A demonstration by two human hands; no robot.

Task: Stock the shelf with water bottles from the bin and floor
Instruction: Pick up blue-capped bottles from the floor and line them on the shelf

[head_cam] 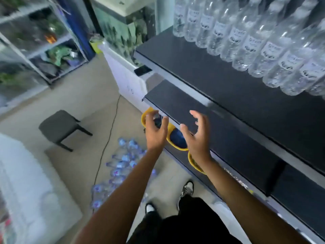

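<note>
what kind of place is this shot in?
Probably a small shop: dark tiered shelving with a row of labelled water bottles, loose bottles piled on the floor, and a glass cabinet of goods opposite.

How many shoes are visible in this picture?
2. The right shoe stands beside the shelf; the left shoe is near the loose bottles, partly hidden by the trousers.

Left hand (155, 132) curls round a blurred dark object (157, 120) above a yellow plastic bin (144, 118). Right hand (197, 138) hovers spread by the dark lower shelf (175, 103)'s front edge. Clear plastic water bottles (246, 46) line the upper shelf (202, 73); blue-labelled bottles (123, 161) litter the floor (79, 106).
</note>
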